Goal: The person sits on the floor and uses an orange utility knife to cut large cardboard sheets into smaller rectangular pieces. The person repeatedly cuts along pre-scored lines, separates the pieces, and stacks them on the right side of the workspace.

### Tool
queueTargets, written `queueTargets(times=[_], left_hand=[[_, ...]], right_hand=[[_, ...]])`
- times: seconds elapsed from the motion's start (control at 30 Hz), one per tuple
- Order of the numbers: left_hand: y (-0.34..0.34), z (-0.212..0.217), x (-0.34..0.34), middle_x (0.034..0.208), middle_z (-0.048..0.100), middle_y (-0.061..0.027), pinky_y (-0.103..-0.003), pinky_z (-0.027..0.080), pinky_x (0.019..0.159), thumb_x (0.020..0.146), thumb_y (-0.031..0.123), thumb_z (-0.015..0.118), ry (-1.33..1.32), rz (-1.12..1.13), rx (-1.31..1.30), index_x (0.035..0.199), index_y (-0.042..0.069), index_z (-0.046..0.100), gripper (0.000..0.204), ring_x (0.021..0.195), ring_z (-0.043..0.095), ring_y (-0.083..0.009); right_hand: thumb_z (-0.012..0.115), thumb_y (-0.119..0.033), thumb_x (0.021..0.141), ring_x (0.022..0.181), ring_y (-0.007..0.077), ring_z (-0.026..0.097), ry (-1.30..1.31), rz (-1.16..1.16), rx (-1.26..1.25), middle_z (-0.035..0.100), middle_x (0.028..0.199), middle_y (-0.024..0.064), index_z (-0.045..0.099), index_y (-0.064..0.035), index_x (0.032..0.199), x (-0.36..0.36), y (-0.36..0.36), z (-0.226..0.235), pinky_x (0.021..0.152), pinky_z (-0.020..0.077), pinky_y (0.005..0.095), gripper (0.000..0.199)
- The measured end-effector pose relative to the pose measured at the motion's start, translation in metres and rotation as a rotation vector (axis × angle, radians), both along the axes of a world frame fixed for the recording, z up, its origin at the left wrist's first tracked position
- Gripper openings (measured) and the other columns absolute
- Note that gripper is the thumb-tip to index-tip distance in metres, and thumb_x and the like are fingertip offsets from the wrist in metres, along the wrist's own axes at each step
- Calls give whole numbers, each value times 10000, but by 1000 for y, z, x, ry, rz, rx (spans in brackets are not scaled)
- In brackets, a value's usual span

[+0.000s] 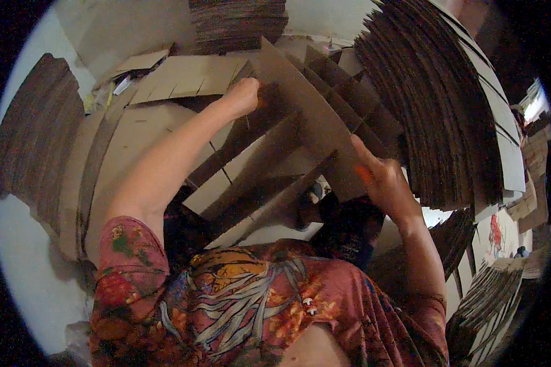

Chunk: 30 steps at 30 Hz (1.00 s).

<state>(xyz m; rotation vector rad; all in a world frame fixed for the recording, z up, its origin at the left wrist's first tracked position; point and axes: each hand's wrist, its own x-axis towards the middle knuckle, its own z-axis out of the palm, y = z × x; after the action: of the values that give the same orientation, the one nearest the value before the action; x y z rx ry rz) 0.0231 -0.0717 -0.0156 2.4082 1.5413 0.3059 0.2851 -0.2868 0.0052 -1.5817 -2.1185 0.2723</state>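
While left hand [243, 95] stretches forward, right hand [382, 177] bent; both grips pinching cardboard divider [306, 116].

Stacks of cardboard sheets [447, 104] crowd a pale floor [24, 275].

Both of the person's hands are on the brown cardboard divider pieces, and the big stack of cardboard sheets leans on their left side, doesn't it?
Not quite. The head view shows the big leaning stack of cardboard sheets on the person's right, not the left. The rest holds: the left hand and the right hand are both on the brown cardboard divider pieces.
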Motion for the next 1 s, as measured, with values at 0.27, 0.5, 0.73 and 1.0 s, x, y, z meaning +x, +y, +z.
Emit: queueTargets(times=[0.27,0.5,0.73,1.0], left_hand=[[51,-72,-64,978,583,-230,-421,449,767,745,67,569,-167,92,187,1012,-2,571,275,930,558,-372],[-12,-20,-34,931,584,-227,-426,454,735,736,34,532,-30,161,227,957,-8,562,227,901,568,-352],[-10,-26,-44,862,593,-231,-430,447,716,753,94,542,-158,118,108,920,-27,563,207,839,582,-349],[-2,-17,-62,881,592,-213,-416,443,727,742,100,563,-182,30,182,962,-8,546,245,863,573,-352]], right_hand=[[565,17,760,739,424,542,26,76,-10,560,830,260,429,-118,1266,-9,-4,18,654,462,359,541],[562,19,754,723,427,533,-14,52,-34,558,814,262,416,-123,1276,-7,5,11,645,453,378,561],[558,54,717,739,418,547,-100,117,-28,569,844,254,416,-99,1273,-17,6,18,648,456,372,594],[535,77,696,677,395,552,-56,149,92,566,808,257,412,-89,1276,-17,32,24,621,456,339,615]])
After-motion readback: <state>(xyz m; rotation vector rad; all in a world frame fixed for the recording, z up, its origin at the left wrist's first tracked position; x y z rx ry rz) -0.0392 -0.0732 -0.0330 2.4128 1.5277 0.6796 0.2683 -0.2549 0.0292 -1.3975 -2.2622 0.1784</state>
